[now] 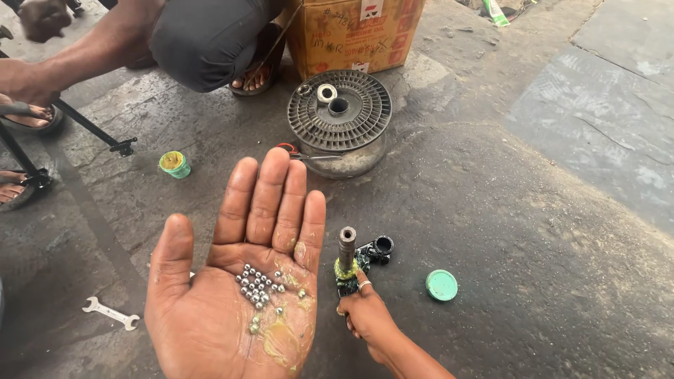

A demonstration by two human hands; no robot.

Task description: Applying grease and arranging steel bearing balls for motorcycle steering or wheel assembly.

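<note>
Roughly twenty steel balls [258, 286] on flat-open left hand [239, 295] | right hand [366, 314] clamped on one greasy stem [347, 254] — upright.

a wrench [111, 313], green lid [441, 285], cardboard box [354, 31] lie around.

Soft, even daylight, faint shadows, sharp focus, slight wide-angle stretch at edges.
</note>
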